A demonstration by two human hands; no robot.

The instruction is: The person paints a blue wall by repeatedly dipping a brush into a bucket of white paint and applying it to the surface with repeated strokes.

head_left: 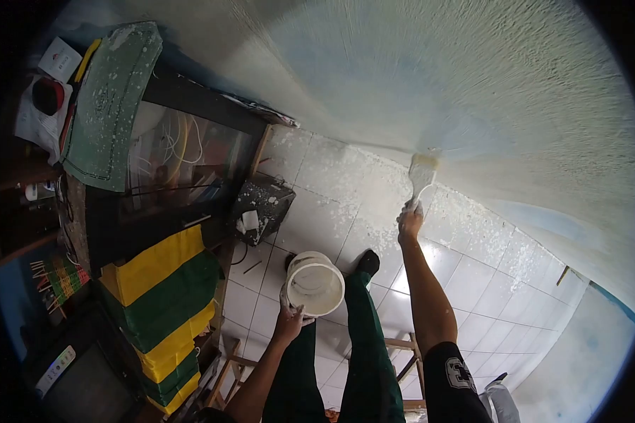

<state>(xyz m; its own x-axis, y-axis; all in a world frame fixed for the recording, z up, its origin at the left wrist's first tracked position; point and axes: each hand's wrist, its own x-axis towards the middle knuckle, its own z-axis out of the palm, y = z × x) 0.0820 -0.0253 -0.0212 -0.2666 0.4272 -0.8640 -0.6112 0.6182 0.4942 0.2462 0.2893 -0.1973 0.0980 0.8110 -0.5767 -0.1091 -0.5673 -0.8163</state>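
My right hand (410,220) is closed round the handle of a wide paint brush (422,174), whose bristles meet the lower part of the wall (473,92). Pale paint covers the brush head and handle. In front of my legs, my left hand (290,316) grips the side of a white bucket (315,285), fingers under and around it. The bucket is tilted so its mouth faces me, and whitish paint coats its inside. Patches of blue show on the wall among the pale, rough paint.
White floor tiles (317,169) are splattered with paint along the wall. A dark speckled box (261,204) stands by a black cabinet (190,148). Yellow and green striped cloth (166,303) hangs at the left, above an old television (85,381). A wooden stool (404,345) is behind my legs.
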